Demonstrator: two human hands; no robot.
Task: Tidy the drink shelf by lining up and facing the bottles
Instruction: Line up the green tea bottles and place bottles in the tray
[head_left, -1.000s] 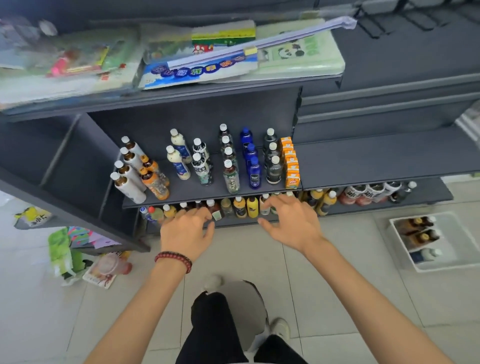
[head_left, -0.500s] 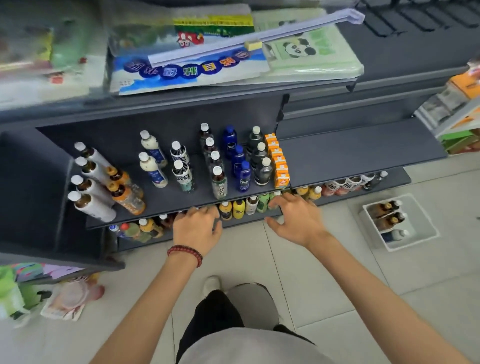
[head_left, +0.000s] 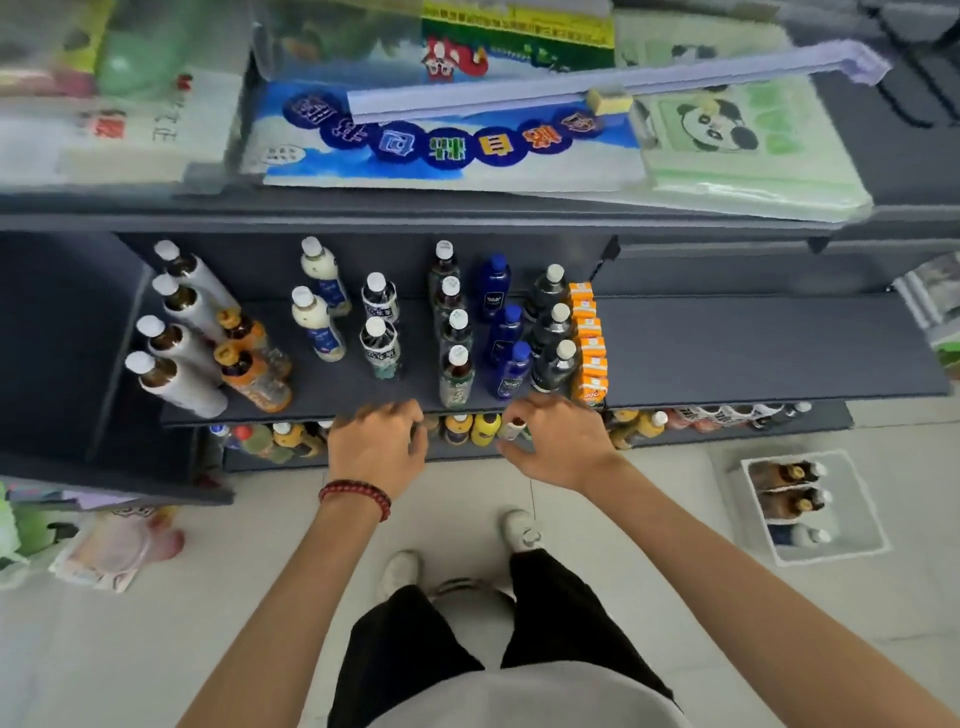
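I see left hand (head_left: 376, 452), right hand (head_left: 561, 441) centre frame at drink shelf (head_left: 727, 353) front edge, fingers (head_left: 395, 413) curled over lower-row bottles (head_left: 485, 428); grip unclear. Upright bottle rows (head_left: 457, 332) above them, orange cartons (head_left: 589, 343) just right of rows.

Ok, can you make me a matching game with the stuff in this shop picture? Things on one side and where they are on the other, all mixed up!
Things:
1. blue bottles
2. orange cartons
3. red bracelet
4. white tray

Places:
A. on the floor, with bottles lying in it
B. on the left wrist
C. at the right end of the drinks on the middle shelf
D. in a row just left of the dark bottles

Pairs: 1-D, 2-C, 3-B, 4-A
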